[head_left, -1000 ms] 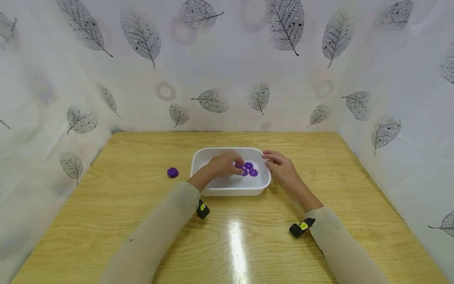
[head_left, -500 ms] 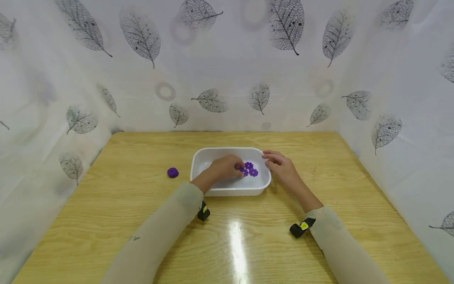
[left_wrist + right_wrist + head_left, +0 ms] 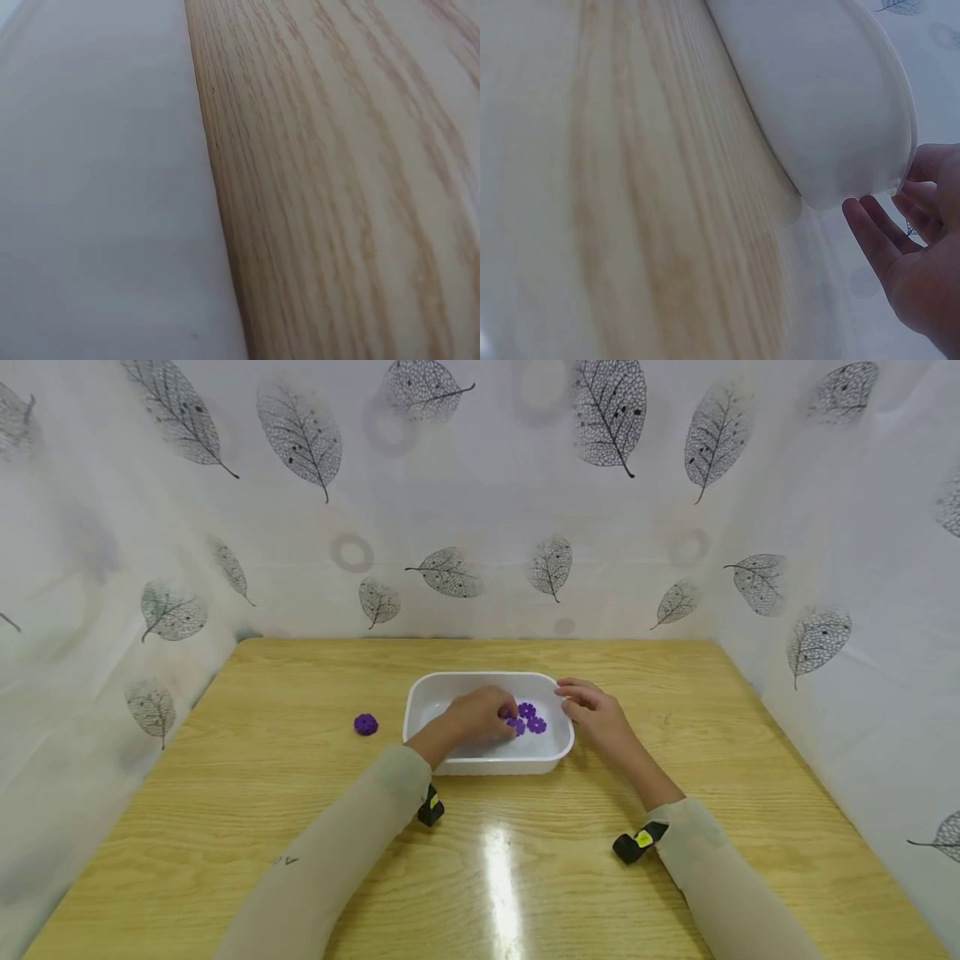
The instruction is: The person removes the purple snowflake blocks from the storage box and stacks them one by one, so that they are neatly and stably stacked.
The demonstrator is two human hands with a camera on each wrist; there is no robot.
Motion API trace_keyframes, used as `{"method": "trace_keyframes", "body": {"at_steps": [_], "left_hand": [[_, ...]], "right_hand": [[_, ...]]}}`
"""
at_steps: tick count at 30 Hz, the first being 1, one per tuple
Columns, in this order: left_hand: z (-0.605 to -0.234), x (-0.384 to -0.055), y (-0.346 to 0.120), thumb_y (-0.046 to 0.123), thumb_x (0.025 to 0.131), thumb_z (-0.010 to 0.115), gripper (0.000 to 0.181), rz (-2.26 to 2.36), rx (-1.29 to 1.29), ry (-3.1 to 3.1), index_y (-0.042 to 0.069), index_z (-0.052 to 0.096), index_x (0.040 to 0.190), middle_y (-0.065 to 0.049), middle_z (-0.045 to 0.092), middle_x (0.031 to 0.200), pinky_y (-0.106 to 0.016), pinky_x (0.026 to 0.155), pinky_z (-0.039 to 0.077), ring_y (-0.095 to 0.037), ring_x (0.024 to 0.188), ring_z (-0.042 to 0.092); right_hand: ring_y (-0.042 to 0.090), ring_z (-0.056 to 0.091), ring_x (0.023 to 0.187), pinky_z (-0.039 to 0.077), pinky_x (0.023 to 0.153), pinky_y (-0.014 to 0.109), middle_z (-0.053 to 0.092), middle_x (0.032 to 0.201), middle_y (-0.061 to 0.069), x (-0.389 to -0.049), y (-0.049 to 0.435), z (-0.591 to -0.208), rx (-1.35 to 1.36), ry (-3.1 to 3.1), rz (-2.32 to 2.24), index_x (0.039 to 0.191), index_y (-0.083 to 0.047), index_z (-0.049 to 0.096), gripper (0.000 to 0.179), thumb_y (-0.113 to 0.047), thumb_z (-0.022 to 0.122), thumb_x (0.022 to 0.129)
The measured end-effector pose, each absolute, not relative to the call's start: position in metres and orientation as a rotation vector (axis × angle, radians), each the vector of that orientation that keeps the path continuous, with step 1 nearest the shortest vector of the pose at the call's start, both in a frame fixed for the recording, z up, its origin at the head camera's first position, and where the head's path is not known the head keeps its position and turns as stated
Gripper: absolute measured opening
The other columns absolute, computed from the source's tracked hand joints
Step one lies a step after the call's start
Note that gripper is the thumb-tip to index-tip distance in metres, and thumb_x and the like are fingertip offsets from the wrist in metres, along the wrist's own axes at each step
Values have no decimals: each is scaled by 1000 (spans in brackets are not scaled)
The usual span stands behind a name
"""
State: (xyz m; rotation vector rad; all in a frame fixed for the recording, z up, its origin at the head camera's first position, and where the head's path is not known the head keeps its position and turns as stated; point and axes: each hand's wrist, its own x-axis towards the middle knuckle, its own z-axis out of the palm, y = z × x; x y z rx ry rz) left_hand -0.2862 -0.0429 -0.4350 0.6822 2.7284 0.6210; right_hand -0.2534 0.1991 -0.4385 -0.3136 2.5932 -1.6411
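In the head view a white plastic tray (image 3: 491, 767) stands on the wooden table, with several purple snowflake discs (image 3: 536, 725) lying flat toward its right side. My left hand (image 3: 474, 714) reaches over the front rim into the tray, thumb and fingers pinching a purple disc beside the others; the fingers partly cover it. At the tray's right end, my right hand (image 3: 596, 714) touches the rim with its fingers extended. The right wrist view shows these fingertips (image 3: 851, 204) against the outer wall of the tray (image 3: 825, 97). Only tray wall and table appear in the left wrist view.
A small round purple cluster (image 3: 365, 724) sits on the table left of the tray. Behind the wooden table (image 3: 300, 677) and along both sides hangs a white leaf-print curtain (image 3: 465, 502). A black camera (image 3: 430, 807) is strapped at the left wrist, another (image 3: 637, 842) at the right.
My left hand has lowered slightly among the discs and moved a little right, the pinched disc now nearer the others. The right hand and tray stay in place.
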Motion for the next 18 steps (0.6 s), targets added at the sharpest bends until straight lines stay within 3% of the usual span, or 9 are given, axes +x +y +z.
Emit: {"method": "trace_keyframes", "body": {"at_steps": [8,18], "left_hand": [[-431,-286,-43,28,87,79,31,616,693,2695,21,65,113,5,64,95,-29,80,50,-12,88,59],[-434,-284,-47,32,88,77,33,582,720,2713,23,65,118,7,65,95,-32,81,50,-12,87,60]], "right_hand": [[27,52,132,45,111,45,50,151,1,-255,199,-439,-312,2613,-1641,129,-9,66,32,-23,57,103],[28,52,130,45,111,46,50,152,3,-253,199,-439,-323,2618,-1643,130,-8,66,33,-24,57,103]]}}
